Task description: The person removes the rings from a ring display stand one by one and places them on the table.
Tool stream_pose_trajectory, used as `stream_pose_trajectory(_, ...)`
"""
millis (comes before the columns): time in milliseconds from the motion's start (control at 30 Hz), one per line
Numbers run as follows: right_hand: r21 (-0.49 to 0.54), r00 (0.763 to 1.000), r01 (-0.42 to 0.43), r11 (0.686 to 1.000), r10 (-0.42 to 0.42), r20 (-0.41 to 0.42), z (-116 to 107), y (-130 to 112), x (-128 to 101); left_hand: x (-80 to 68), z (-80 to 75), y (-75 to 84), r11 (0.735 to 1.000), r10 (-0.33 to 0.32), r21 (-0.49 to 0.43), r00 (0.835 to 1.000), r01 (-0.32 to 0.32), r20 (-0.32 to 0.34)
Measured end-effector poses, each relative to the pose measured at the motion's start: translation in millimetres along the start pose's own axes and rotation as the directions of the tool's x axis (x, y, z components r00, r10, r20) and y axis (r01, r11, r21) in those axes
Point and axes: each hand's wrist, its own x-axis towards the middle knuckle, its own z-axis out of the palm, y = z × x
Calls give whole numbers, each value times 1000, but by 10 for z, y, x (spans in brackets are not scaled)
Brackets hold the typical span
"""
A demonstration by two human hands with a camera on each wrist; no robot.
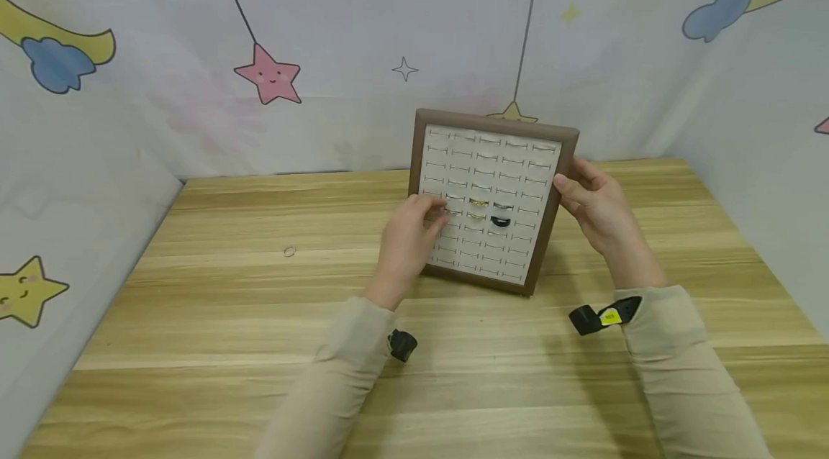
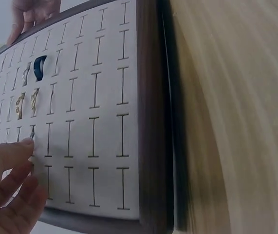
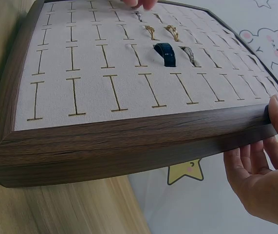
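Note:
A ring display board [image 1: 482, 178], with a brown wood-grain frame and rows of slots in pale padding, stands tilted on the table. My right hand [image 1: 599, 211] grips its right edge, thumb on the front and fingers behind. At the board's left side, the thumb and fingertips of my left hand [image 1: 411, 239] pinch a small silver ring [image 3: 138, 16] sitting at a slot. Close by in the slots are two gold rings [image 3: 172, 33], a wide dark band [image 3: 165, 54] and another silver ring [image 3: 189, 54].
A loose thin ring [image 1: 289, 251] lies on the wooden table [image 1: 214, 315], left of the board. White cloth walls [image 1: 350, 121] printed with stars and clouds enclose the table at the back and sides.

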Motion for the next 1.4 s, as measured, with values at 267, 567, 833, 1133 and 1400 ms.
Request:
stream_pose_trajectory(267, -12, 1000, -9, 1000, 9, -3, 14, -15, -13, -15, 116, 56, 999, 24, 44, 999, -22, -33)
stream_pose_trajectory(567, -14, 1000, 12, 1000, -12, 12, 39, -12, 4, 7, 116, 77, 997, -4, 75, 999, 6, -32)
stream_pose_trajectory(833, -4, 1000, 24, 1000, -24, 18, 30, -8, 16, 29, 66, 77, 999, -28, 37, 1000, 27, 14)
stream_pose_trajectory(1133, 4, 1000, 14, 1000, -14, 11, 17, -3, 11, -14, -69, 60, 999, -42, -22, 997, 44, 59)
stream_pose_trajectory(1400, 4, 1000, 3, 1000, -3, 1, 3, -1, -4, -64, -334, -74, 995, -99, -24, 995, 98, -22)
